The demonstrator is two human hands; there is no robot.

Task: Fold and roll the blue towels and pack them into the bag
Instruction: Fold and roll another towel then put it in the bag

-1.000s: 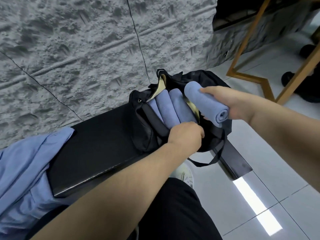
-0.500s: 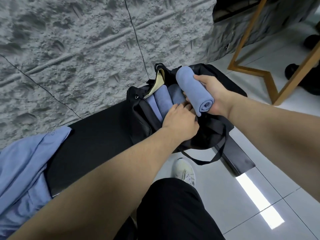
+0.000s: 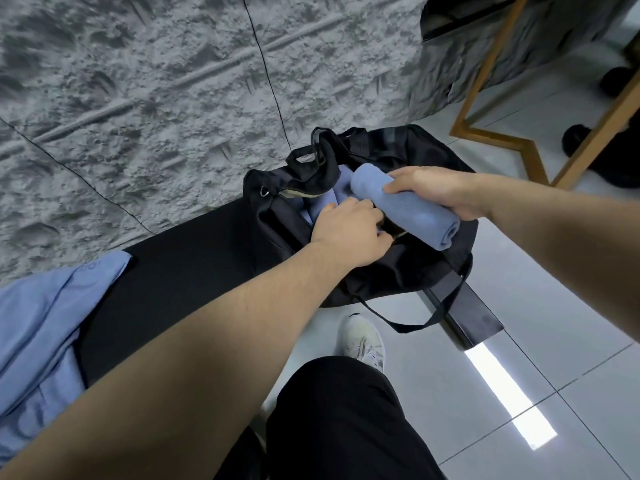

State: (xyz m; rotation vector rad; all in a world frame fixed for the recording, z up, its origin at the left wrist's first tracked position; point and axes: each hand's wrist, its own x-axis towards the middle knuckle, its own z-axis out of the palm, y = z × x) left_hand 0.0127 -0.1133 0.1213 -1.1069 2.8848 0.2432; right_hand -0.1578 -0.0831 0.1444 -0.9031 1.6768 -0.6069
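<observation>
Right hand (image 3: 440, 192) grips rolled blue towel (image 3: 408, 211) over open mouth of black bag (image 3: 381, 271) on black bench (image 3: 180, 282). Left hand (image 3: 349, 233) at bag opening, fingers curled inside — grip not visible. More rolled towels (image 3: 325, 202) packed inside.

A rough grey textured stone wall (image 3: 156, 81) rises behind a long black table (image 3: 180, 271). Glossy pale tiled floor (image 3: 519, 289) reflects a bright strip light (image 3: 502, 389), near an angular wooden frame (image 3: 498, 140).
</observation>
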